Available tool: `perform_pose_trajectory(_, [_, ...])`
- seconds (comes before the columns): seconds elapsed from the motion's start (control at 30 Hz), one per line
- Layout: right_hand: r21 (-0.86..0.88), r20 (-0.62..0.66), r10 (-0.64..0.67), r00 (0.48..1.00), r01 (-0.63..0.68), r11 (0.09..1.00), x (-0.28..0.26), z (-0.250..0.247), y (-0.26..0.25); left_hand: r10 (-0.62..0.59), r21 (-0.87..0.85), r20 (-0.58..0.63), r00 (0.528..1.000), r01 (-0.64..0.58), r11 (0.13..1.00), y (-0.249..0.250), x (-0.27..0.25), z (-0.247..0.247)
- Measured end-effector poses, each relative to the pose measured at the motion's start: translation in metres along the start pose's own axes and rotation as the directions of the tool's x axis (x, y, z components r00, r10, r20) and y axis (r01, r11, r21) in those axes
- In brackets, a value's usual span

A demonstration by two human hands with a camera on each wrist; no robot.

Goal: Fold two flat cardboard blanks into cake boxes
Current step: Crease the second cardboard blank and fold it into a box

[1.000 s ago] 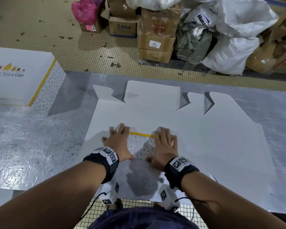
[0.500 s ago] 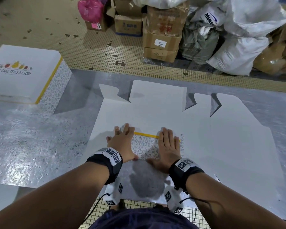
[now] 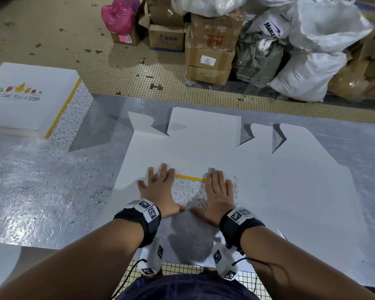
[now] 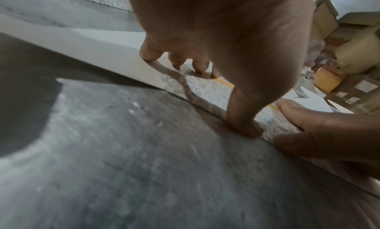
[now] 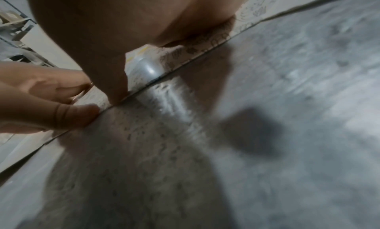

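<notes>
Pressing flat, fingers spread: left hand and right hand, side by side on patterned flap folded over cardboard blank, crease running left-right at the thumbs, blank extending mostly away and rightward on table.

A grey, shiny, speckled desk fills the near part of the head view, catching pale glare on its left side. Beyond its far edge lies a floor of small beige mosaic tiles, with dark gaps where tiles have come away. Against the far side stand stacked brown cardboard cartons, some with white labels, and a smaller carton beside them. A pink plastic bag sits on a box to their left. To the right are heaped white sacks and a grey-green bundle.
</notes>
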State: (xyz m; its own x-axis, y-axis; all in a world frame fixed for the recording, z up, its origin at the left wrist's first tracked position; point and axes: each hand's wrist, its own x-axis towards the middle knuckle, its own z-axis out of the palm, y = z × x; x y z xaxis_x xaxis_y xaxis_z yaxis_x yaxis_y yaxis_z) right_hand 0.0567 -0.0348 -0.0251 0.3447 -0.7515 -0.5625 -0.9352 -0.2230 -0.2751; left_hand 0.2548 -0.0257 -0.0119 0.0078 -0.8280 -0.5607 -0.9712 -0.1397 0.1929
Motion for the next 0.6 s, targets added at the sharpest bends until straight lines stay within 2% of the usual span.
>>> perform_pose_trajectory(0.13, [0.003, -0.021, -0.004, 1.0, 0.004, 1.0, 0.0, 0.0, 0.002, -0.044, 0.007, -0.008, 0.999, 0.044, 0.999, 0.007, -0.001, 0.001])
perform_pose_trajectory(0.4, [0.098, -0.057, -0.068, 0.996, 0.073, 0.992, -0.011, -0.012, 0.023, 0.013, -0.013, -0.016, 1.0, -0.013, 1.0, -0.002, -0.002, 0.003])
perform_pose_trajectory(0.53, [0.153, -0.144, 0.115, 0.983, -0.092, 0.984, -0.023, -0.004, 0.018, -0.033, -0.023, -0.063, 0.997, 0.031, 0.999, 0.003, -0.004, 0.008])
perform_pose_trajectory(0.6, [0.177, -0.168, 0.142, 0.976, -0.112, 0.978, -0.026, 0.004, 0.013, -0.065, -0.017, -0.075, 0.995, 0.064, 0.998, 0.008, -0.004, 0.01])
